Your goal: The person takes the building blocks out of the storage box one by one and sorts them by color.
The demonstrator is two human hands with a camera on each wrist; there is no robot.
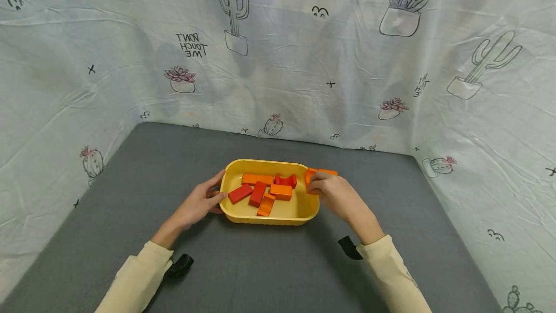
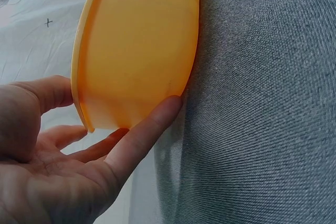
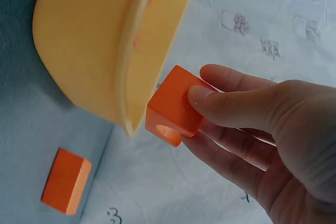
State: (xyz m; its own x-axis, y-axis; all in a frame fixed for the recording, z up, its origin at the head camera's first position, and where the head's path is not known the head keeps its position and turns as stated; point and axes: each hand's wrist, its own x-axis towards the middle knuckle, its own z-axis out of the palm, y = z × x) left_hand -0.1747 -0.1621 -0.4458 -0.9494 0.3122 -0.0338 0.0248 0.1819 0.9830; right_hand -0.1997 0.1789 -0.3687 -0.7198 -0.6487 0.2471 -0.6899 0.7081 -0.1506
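A yellow plastic tub (image 1: 269, 220) stands on the grey cloth with several red and orange blocks inside. Among them are a long orange block (image 1: 257, 179), a red block with a curved cutout (image 1: 285, 181) and a plain red block (image 1: 240, 193). My left hand (image 1: 197, 204) holds the tub's left end, thumb at the rim and fingers spread along the outer wall. At the right rim, my right hand (image 1: 336, 197) pinches an orange block with a rounded hollow (image 3: 176, 100) between thumb and fingers. Another orange block (image 3: 65, 181) lies on the cloth beyond that hand.
Grey cloth (image 1: 195, 153) covers the table surface. White sheets printed with cacti (image 1: 282, 52) hang at the back and both sides. Black bands (image 1: 180, 265) show at my wrists, below cream sleeves (image 1: 139, 274).
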